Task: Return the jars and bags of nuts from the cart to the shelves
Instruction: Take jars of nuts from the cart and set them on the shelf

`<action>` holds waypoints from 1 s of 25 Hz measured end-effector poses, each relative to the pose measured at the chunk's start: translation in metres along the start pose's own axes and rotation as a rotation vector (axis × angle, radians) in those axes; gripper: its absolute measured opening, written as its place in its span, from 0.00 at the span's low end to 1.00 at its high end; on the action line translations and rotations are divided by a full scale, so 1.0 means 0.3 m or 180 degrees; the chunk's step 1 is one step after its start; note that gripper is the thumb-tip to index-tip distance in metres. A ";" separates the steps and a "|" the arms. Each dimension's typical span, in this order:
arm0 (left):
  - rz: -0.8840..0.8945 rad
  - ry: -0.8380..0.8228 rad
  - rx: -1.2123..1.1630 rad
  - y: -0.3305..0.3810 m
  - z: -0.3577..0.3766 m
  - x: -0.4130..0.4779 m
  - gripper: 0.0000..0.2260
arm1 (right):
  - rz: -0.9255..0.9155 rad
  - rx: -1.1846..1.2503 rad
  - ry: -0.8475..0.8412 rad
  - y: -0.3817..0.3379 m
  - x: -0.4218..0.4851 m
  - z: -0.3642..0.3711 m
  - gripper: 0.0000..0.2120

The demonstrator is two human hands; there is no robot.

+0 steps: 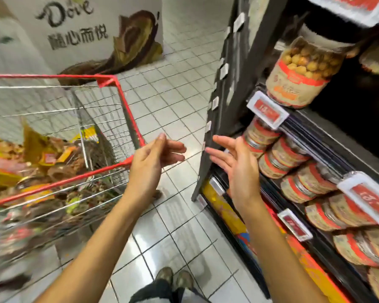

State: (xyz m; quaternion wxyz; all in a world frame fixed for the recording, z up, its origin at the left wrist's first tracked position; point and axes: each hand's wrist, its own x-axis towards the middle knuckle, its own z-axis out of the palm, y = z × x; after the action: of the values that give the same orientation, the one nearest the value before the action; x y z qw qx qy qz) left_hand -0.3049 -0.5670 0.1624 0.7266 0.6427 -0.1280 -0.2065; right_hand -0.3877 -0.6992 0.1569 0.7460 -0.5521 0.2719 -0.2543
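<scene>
Black shelves (328,136) on the right carry rows of nut jars; a red-rimmed wire cart (118,101) on the left holds bags of nuts (42,158). A single jar (302,71) stands on an upper shelf, above and right of the right hand (239,162). Both hands hover empty with fingers loosely spread, the left hand (151,156) beside the cart's rim.

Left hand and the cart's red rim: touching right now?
Cannot tell. In the head view the left hand overlaps the corner of the cart's red rim and covers that stretch of it; neither contact nor a gap shows plainly.
</scene>
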 end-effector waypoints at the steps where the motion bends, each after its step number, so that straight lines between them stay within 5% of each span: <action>1: -0.0116 0.0406 -0.0019 -0.023 -0.100 -0.060 0.20 | 0.0218 -0.0081 -0.0323 0.053 -0.025 0.066 0.18; 8: -0.0386 0.2420 -0.0533 -0.094 -0.640 -0.377 0.15 | 0.0663 -0.0602 -0.2100 0.289 -0.161 0.501 0.16; 12: -0.0265 0.2800 -0.0560 -0.071 -0.899 -0.396 0.14 | 0.0719 -0.0651 -0.2604 0.389 -0.198 0.774 0.16; 19: -0.0584 0.2599 -0.0308 0.042 -1.575 -0.182 0.11 | 0.1062 -0.1078 -0.2094 0.652 -0.125 1.377 0.17; 25: -0.1536 0.2054 -0.0214 0.000 -1.927 0.067 0.11 | 0.1783 -0.1716 -0.1403 0.872 0.004 1.580 0.17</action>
State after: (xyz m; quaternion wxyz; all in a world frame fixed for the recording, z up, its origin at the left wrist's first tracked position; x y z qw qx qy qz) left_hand -0.0261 -0.0671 0.0792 0.6808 0.6620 0.2680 -0.1627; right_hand -0.0407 -0.3067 0.0201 0.6557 -0.6729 0.3021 0.1613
